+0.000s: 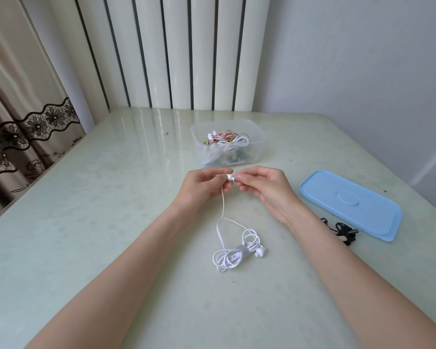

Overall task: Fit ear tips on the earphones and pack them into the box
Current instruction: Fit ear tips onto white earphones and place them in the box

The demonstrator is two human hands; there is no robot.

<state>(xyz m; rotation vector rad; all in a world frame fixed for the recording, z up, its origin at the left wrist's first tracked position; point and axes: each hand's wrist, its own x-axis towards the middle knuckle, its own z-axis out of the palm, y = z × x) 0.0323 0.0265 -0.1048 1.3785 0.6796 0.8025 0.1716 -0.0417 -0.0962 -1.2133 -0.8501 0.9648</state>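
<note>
My left hand (207,185) pinches a white earbud (229,176) raised above the table. My right hand (264,185) pinches at the bud's tip, where a small ear tip (235,178) is barely visible between the fingers. The bud's thin cable (222,200) hangs down to a coiled white earphone bundle (233,254) lying on the table, tied with a grey strap, with the second earbud (259,251) beside it. A clear plastic box (258,139) behind my hands holds several tangled earphones in white, red and yellow.
The blue box lid (350,205) lies flat to the right. A black earphone cable (342,231) sits at its near edge. The pale green table (111,197) ends at a white radiator and a curtain on the left.
</note>
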